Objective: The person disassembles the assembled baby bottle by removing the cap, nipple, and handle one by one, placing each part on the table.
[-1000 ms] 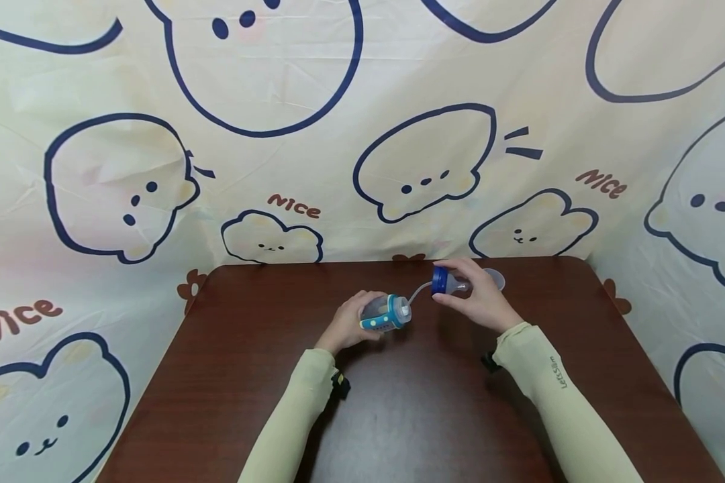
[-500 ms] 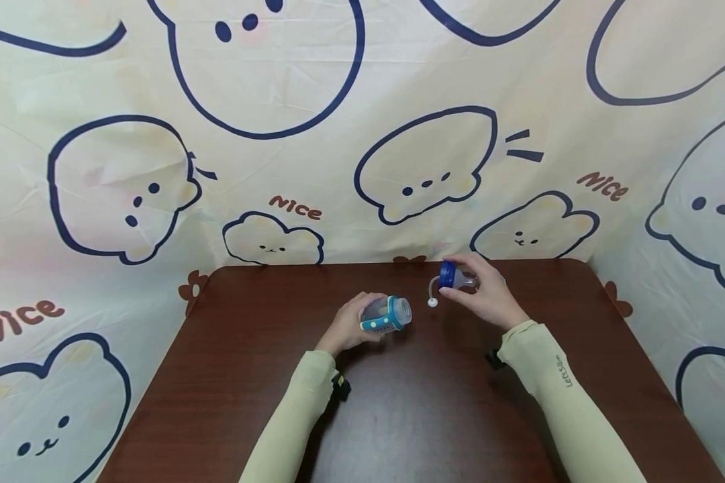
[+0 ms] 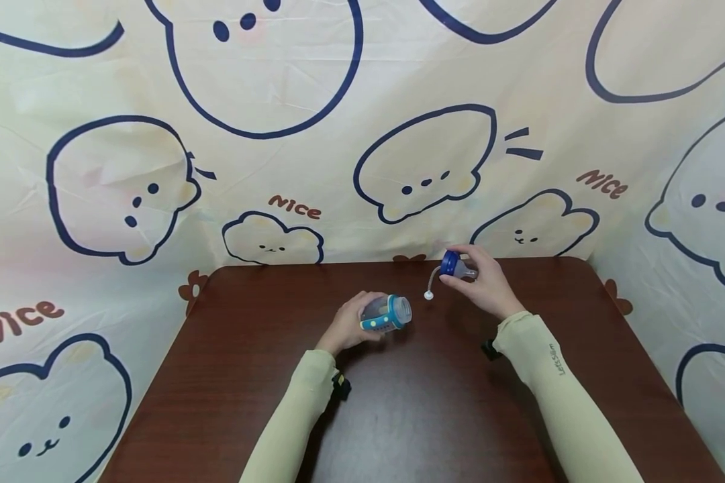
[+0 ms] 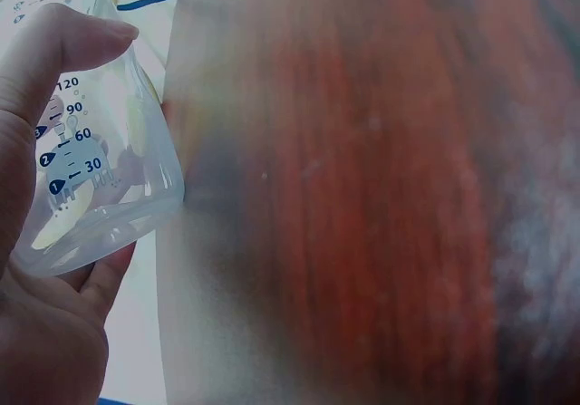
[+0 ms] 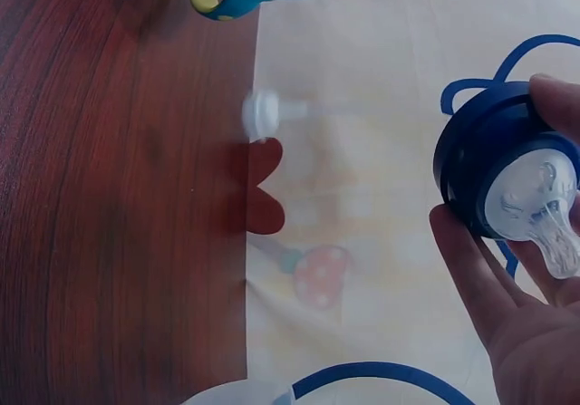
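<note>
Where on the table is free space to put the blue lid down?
The table is bare before both sleeves, left of the left hand holding the bottle, and right of the right hand holding the lid. Between them it is crowded.

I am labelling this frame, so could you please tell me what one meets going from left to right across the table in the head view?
Left hand → clear bottle it grips → white straw tip → blue screw cap with teat → right hand holding that cap.
</note>
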A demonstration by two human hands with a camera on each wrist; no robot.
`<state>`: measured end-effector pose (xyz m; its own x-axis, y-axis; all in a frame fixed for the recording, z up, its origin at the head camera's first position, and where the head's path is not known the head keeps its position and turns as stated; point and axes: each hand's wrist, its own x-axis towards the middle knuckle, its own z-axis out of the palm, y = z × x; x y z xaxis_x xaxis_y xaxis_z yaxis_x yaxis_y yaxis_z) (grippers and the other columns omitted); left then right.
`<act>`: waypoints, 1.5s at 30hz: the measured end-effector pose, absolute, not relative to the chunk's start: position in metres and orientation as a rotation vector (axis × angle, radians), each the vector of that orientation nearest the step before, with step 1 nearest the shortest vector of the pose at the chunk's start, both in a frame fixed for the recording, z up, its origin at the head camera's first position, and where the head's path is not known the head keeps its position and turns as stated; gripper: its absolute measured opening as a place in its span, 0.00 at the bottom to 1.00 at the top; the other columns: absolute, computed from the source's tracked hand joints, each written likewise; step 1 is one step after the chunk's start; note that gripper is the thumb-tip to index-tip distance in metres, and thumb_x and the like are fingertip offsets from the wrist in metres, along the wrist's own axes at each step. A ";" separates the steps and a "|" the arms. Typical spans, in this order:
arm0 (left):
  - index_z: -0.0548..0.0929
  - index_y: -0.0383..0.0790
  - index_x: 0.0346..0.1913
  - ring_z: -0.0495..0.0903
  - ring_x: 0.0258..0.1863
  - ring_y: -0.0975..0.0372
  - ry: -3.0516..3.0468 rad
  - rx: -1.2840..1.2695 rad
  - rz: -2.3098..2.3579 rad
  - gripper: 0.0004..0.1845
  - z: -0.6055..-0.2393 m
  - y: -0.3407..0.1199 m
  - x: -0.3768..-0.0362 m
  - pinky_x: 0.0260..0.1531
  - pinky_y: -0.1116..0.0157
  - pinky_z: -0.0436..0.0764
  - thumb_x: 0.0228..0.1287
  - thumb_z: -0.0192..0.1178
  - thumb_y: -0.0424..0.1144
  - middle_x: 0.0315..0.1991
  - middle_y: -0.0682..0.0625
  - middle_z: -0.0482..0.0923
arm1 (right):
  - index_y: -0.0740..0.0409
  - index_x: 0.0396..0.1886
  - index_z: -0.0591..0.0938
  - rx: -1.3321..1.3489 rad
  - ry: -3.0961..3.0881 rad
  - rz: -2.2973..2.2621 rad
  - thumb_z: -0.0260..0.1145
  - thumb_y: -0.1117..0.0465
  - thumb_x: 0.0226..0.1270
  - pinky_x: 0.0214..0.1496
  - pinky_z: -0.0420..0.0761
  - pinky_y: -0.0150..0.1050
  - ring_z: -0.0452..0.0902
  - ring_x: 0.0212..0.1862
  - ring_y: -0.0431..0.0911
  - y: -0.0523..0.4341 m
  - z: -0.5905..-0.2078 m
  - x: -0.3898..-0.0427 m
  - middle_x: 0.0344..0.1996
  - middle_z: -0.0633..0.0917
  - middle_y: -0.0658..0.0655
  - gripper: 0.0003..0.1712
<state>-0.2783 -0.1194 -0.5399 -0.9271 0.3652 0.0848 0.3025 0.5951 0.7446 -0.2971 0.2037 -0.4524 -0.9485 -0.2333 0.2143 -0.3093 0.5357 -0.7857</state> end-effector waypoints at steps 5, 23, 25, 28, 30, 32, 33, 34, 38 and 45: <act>0.76 0.63 0.67 0.75 0.58 0.54 2.737 0.581 1.253 0.46 -0.540 -0.118 -0.278 0.61 0.45 0.77 0.43 0.85 0.34 0.56 0.53 0.77 | 0.46 0.74 0.71 0.423 -2.709 1.384 0.74 0.45 0.67 0.62 0.78 0.66 0.73 0.68 0.66 0.202 -0.457 -0.303 0.71 0.73 0.62 0.39; 0.77 0.62 0.67 0.75 0.58 0.53 2.743 0.583 1.246 0.46 -0.540 -0.119 -0.278 0.61 0.44 0.76 0.43 0.85 0.34 0.56 0.52 0.78 | 0.52 0.74 0.71 0.322 -2.659 1.456 0.75 0.53 0.68 0.69 0.75 0.61 0.71 0.69 0.63 0.188 -0.481 -0.324 0.69 0.72 0.64 0.38; 0.76 0.62 0.68 0.75 0.58 0.53 2.742 0.587 1.242 0.46 -0.540 -0.118 -0.278 0.61 0.44 0.76 0.43 0.85 0.34 0.56 0.52 0.78 | 0.52 0.73 0.71 0.326 -2.668 1.440 0.75 0.54 0.67 0.69 0.75 0.60 0.72 0.68 0.63 0.190 -0.484 -0.325 0.69 0.72 0.64 0.37; 0.76 0.63 0.68 0.75 0.58 0.53 2.742 0.586 1.242 0.47 -0.540 -0.119 -0.278 0.61 0.44 0.76 0.43 0.85 0.34 0.56 0.53 0.77 | 0.53 0.72 0.71 0.346 -2.683 1.419 0.75 0.55 0.67 0.69 0.74 0.60 0.72 0.69 0.63 0.193 -0.487 -0.324 0.68 0.72 0.65 0.37; 0.76 0.63 0.68 0.75 0.58 0.53 2.744 0.583 1.246 0.47 -0.540 -0.119 -0.278 0.60 0.44 0.77 0.42 0.85 0.34 0.56 0.53 0.77 | 0.55 0.71 0.71 0.348 -2.698 1.405 0.75 0.54 0.67 0.70 0.74 0.61 0.72 0.68 0.63 0.196 -0.488 -0.323 0.67 0.72 0.65 0.37; 0.76 0.63 0.67 0.75 0.58 0.54 2.746 0.581 1.247 0.48 -0.540 -0.119 -0.279 0.60 0.45 0.77 0.41 0.86 0.33 0.56 0.53 0.78 | 0.56 0.71 0.71 0.354 -2.707 1.392 0.75 0.53 0.67 0.70 0.73 0.62 0.72 0.68 0.63 0.198 -0.488 -0.321 0.66 0.72 0.66 0.37; 0.76 0.63 0.67 0.75 0.58 0.54 2.748 0.582 1.247 0.48 -0.540 -0.119 -0.279 0.60 0.45 0.77 0.40 0.86 0.33 0.56 0.53 0.78 | 0.56 0.71 0.71 0.353 -2.715 1.381 0.75 0.53 0.67 0.69 0.73 0.62 0.73 0.68 0.64 0.199 -0.488 -0.320 0.65 0.72 0.66 0.37; 0.76 0.63 0.67 0.75 0.58 0.54 2.747 0.584 1.249 0.48 -0.540 -0.119 -0.279 0.60 0.45 0.77 0.40 0.86 0.33 0.56 0.53 0.78 | 0.55 0.71 0.71 0.352 -2.723 1.366 0.75 0.52 0.67 0.69 0.74 0.62 0.73 0.67 0.64 0.200 -0.489 -0.319 0.65 0.73 0.66 0.37; 0.76 0.63 0.67 0.75 0.57 0.54 2.749 0.595 1.250 0.48 -0.540 -0.120 -0.279 0.59 0.45 0.77 0.40 0.86 0.34 0.55 0.53 0.78 | 0.56 0.69 0.71 0.376 -2.737 1.341 0.75 0.52 0.67 0.68 0.74 0.62 0.73 0.68 0.64 0.205 -0.491 -0.315 0.66 0.72 0.66 0.36; 0.76 0.64 0.67 0.75 0.57 0.55 2.741 0.601 1.258 0.47 -0.542 -0.121 -0.279 0.58 0.45 0.78 0.42 0.86 0.35 0.55 0.54 0.78 | 0.55 0.70 0.70 0.362 -2.815 1.308 0.75 0.52 0.68 0.67 0.75 0.63 0.73 0.66 0.64 0.213 -0.497 -0.306 0.66 0.71 0.66 0.37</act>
<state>-0.2785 -0.1211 -0.5419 -0.9214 0.3752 0.1007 0.3210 0.5892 0.7415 -0.3062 0.2134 -0.4970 -0.9731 -0.2017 0.1118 -0.2155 0.6229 -0.7521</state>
